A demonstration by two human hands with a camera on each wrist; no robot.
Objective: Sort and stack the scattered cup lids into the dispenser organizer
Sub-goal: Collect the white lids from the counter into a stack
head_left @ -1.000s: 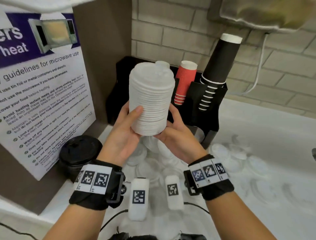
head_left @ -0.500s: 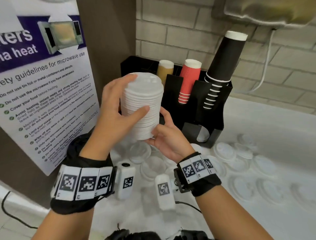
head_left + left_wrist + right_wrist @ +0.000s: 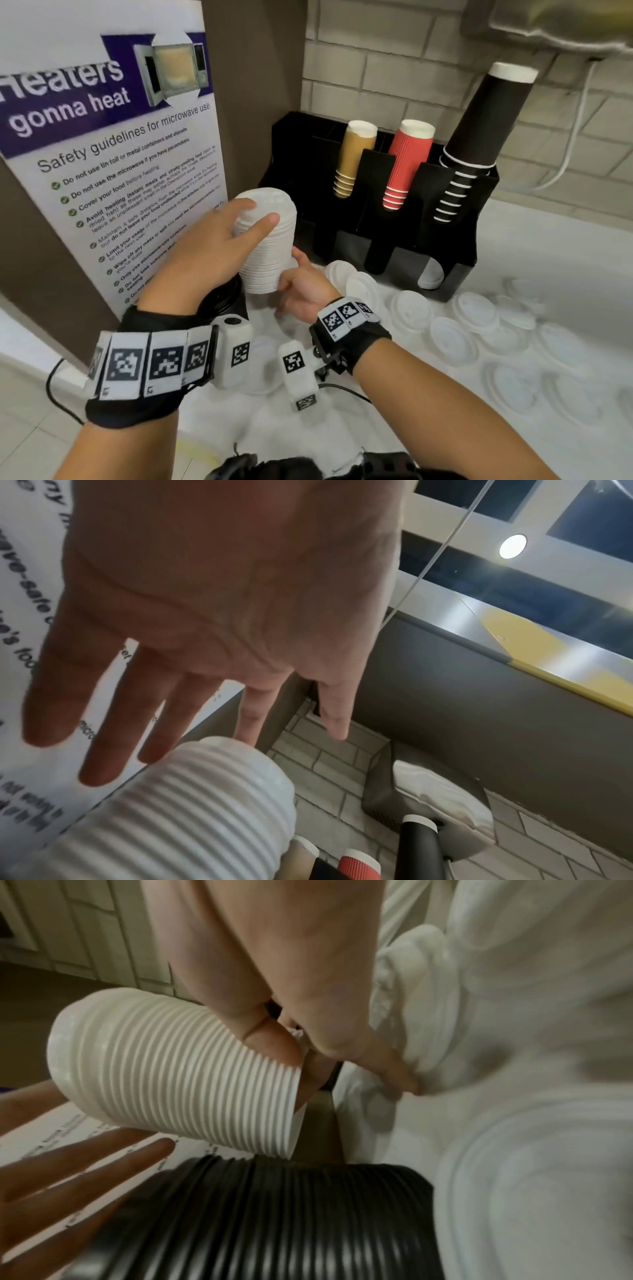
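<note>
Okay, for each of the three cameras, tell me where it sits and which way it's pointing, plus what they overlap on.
Head: looks forward and down at the white lid stack, organizer and both forearms.
Left wrist: looks along the left hand, fingers straight, up past the stack toward wall and ceiling.
Right wrist: looks along the right hand gripping the stack's base, above a black lid stack.
Shared: all three show the white lid stack.

A wall of pale grey rectangular bricks [image 3: 394,68] stood behind a white counter [image 3: 548,260]. A brown panel [image 3: 253,68] to the left carried a white and purple microwave safety poster [image 3: 113,144]. A metallic wall-mounted unit [image 3: 561,24] hung above, with a thin white cord [image 3: 579,137] trailing down. A round ceiling light [image 3: 512,546] glowed overhead.
</note>
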